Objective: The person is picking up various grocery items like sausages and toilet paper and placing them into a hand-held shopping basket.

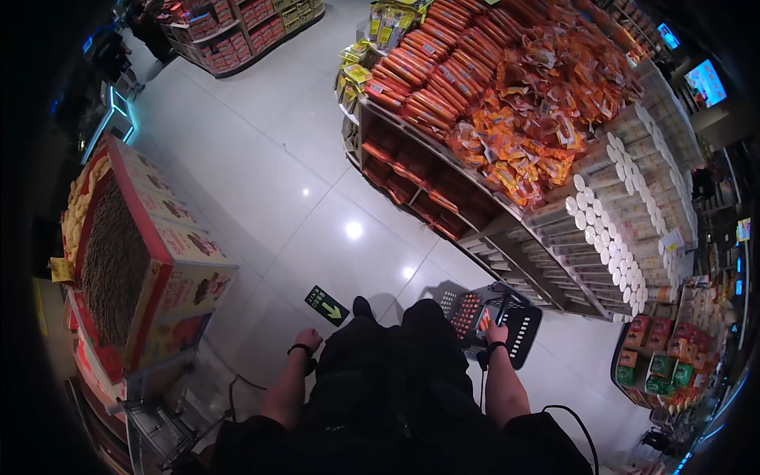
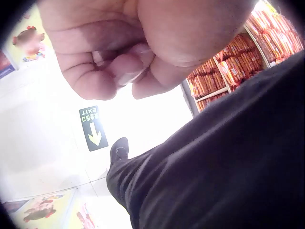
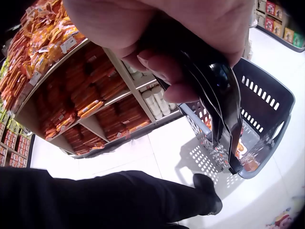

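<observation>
A dark shopping basket with slotted sides hangs at my right side, over the floor. My right hand grips its black handle, fingers curled round it in the right wrist view. An orange and white package shows inside the basket, partly hidden by the handle. My left hand hangs beside my left leg with nothing in it. Its fingers are loosely curled in the left wrist view.
A stand piled with orange-red packets runs ahead to the right, with white-capped containers at its nearer end. A large printed box display stands left. A green exit arrow sign lies on the tiled floor.
</observation>
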Demonstrator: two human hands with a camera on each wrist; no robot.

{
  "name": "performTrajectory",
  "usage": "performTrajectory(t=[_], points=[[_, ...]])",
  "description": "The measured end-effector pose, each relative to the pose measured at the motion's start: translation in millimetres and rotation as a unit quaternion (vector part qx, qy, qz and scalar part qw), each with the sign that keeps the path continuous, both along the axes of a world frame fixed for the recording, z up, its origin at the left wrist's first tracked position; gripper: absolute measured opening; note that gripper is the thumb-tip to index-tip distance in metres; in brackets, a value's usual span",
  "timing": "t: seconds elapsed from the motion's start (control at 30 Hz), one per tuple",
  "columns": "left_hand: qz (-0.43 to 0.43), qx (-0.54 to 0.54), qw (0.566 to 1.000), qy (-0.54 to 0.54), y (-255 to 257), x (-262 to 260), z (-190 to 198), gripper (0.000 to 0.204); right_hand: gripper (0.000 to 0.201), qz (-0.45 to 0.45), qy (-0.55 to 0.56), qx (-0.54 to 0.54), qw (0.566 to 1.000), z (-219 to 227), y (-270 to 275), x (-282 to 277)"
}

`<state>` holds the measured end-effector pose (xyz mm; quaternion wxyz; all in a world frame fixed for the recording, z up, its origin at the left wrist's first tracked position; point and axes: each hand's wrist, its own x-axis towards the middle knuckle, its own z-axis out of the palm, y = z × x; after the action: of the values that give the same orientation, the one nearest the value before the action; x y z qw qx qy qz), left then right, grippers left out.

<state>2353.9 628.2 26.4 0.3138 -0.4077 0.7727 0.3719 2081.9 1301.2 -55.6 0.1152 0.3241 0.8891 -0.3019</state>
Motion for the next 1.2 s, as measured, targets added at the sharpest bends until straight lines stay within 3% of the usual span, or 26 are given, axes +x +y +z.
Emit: performTrajectory(t=[0.07, 0.13, 0.27, 0.3, 0.33, 0.4, 0.47, 0.5, 0.53, 0.6, 0.67, 0.73, 0.77, 0.8, 0.87, 0.9, 1.0, 1.1, 1.2], points=[[-0.038, -0.015, 0.999, 0.021, -36, -18, -2, 0.018, 0.042, -0.002, -0.001, -0.042, 0.999, -7, -31, -6], [-0.073, -0.034, 0.996, 0.036, -58, -27, -5, 0.02, 0.038, 0.006, -0.004, -0.052, 0.999, 14, -67, -7], [-0.035, -0.008, 0.997, 0.067, -89, -77, -12, 0.021, 0.031, -0.015, -0.011, -0.094, 0.995, 8, -115, -26], [-0.035, -0.012, 0.995, 0.093, -97, -92, -20, 0.022, 0.027, 0.017, 0.032, -0.085, 0.996, 2, -125, -28], [-0.035, -0.018, 0.992, 0.119, -104, -108, -29, 0.023, 0.025, -0.015, -0.03, -0.106, 0.994, -5, -134, -38], [-0.033, -0.016, 0.99, 0.134, -117, -139, -31, 0.023, 0.022, -0.067, -0.026, -0.191, 0.979, 35, -186, -53], [-0.032, -0.006, 0.993, 0.115, -129, -180, -12, 0.022, 0.018, -0.086, -0.054, -0.225, 0.969, 94, -244, -73], [-0.035, 0.0, 0.993, 0.114, -134, -195, -8, 0.022, 0.014, -0.102, -0.061, -0.2, 0.973, 101, -263, -83], [-0.039, 0.003, 0.993, 0.115, -142, -215, -3, 0.022, 0.025, -0.087, -0.021, -0.175, 0.98, 50, -252, -83], [-0.043, 0.014, 0.992, 0.121, -156, -248, 18, 0.022, 0.035, -0.066, -0.042, -0.116, 0.99, 98, -296, -103], [-0.058, 0.027, 0.996, 0.061, -174, -277, 34, 0.018, 0.058, -0.03, -0.159, -0.086, 0.983, 81, -295, -120], [-0.072, 0.03, 0.996, 0.039, -194, -303, 34, 0.018, 0.065, -0.108, -0.119, -0.204, 0.966, 89, -308, -128], [-0.089, 0.018, 0.995, 0.031, -206, -316, 29, 0.019, 0.061, -0.069, -0.085, -0.168, 0.98, 53, -299, -126], [-0.089, 0.012, 0.996, 0.014, -217, -341, 36, 0.019, 0.058, -0.031, -0.051, -0.126, 0.99, 56, -312, -137], [-0.089, 0.002, 0.995, -0.033, -238, -371, 49, 0.02, 0.036, -0.137, -0.078, -0.173, 0.972, 81, -333, -146], [-0.092, -0.005, 0.996, -0.022, -254, -384, 38, 0.022, 0.034, -0.141, -0.069, -0.153, 0.976, 83, -346, -154], [-0.078, -0.051, 0.996, 0.001, -289, -444, 34, 0.019, 0.037, -0.148, -0.049, -0.11, 0.982, 93, -360, -169], [-0.118, -0.043, 0.992, 0.016, -312, -518, 46, 0.018, 0.04, -0.168, -0.009, -0.095, 0.981, 103, -386, -177], [-0.185, -0.024, 0.981, 0.044, -320, -588, 54, 0.02, 0.036, -0.17, -0.046, -0.126, 0.976, 108, -402, -181]])
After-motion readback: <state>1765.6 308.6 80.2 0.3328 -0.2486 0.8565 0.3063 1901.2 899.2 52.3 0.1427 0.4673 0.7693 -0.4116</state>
